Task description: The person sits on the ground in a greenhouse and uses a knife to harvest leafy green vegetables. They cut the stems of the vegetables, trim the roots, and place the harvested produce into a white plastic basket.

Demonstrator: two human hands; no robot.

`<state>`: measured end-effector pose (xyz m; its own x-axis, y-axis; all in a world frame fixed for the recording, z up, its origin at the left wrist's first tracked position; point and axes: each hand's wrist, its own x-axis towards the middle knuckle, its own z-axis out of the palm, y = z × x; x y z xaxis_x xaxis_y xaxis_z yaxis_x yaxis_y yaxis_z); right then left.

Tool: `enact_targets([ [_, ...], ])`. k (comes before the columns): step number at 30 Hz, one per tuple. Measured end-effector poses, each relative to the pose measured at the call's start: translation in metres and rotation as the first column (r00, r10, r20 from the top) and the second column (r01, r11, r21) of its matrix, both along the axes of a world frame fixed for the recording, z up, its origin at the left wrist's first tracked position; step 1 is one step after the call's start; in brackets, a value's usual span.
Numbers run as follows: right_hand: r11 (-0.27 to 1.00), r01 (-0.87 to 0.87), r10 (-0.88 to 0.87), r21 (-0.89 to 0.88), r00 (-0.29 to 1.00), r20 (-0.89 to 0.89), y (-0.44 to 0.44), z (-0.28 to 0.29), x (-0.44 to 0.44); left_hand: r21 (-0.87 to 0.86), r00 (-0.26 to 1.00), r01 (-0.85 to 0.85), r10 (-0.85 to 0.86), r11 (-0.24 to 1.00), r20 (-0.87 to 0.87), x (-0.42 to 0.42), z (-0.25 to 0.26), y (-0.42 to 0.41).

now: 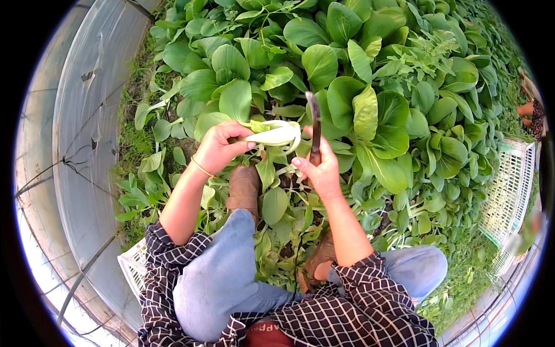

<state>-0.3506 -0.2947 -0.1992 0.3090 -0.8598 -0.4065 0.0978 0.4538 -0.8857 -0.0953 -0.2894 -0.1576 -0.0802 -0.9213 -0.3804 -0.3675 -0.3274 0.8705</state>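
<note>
My left hand (221, 145) grips a cut head of bok choy (277, 135) by its leafy end, with the pale stem base pointing right. A loose outer stalk curls down from that base. In my right hand (321, 171) is a dark curved hand tool (315, 119), probably a sickle or knife, its hooked end pointing up. The tool stands just right of the bok choy base, and I cannot tell whether they touch. Beneath both hands lie trimmed leaves (275, 206), between my two brown boots (243, 186).
Dense growing bok choy (321, 65) spreads ahead and to the right. A plastic-sheet wall (91, 108) runs along the left. One white plastic crate (132, 264) stands by my left side, another crate (511, 186) at far right. Another person's arm (525, 109) shows at the right rim.
</note>
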Motion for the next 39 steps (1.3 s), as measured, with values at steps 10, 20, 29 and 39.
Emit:
enact_targets([
  [10, 0.949, -0.287, 0.228, 0.127, 0.909, 0.349, -0.052, 0.058, 0.003, 0.173, 0.962, 0.045, 0.004, 0.984, -0.272, 0.009, 0.036, 0.006],
  [20, 0.956, -0.293, 0.294, -0.032, 0.955, 0.046, -0.017, 0.055, 0.044, 0.044, 0.839, 0.022, 0.005, 0.999, -0.545, -0.023, 0.000, 0.029],
  [29, 0.762, -0.648, 0.354, -0.011, 0.431, -0.830, -0.034, 0.045, 0.014, 0.075, 0.908, 0.133, -0.091, 0.988, -0.410, 0.008, -0.003, 0.040],
  [39, 0.974, -0.223, 0.225, 0.035, 0.963, -0.149, -0.029, 0.067, 0.049, -0.119, 0.861, 0.188, -0.222, 0.975, -0.457, -0.018, 0.007, 0.042],
])
